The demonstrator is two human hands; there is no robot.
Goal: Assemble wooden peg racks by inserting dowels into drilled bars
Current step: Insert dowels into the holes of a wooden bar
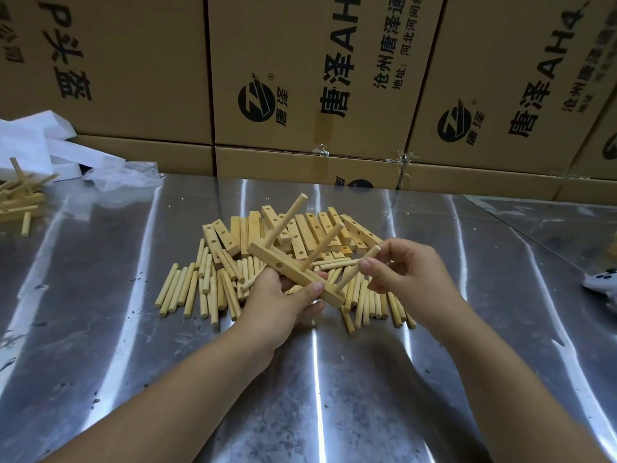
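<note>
The left hand (pixel 283 299) is gripping a bar (pixel 293 274), thumb curled over it, just above the pile (pixel 207 289) on the table (pixel 334 379). Two dowels (pixel 290 218) are standing in its holes. The right hand (pixel 410 272) is pinching a third dowel (pixel 349 276) at the bar's near end.

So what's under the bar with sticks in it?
The left hand grips the bar from below; loose sticks lie on the table beneath. Hand and bar hide some sticks.
</note>
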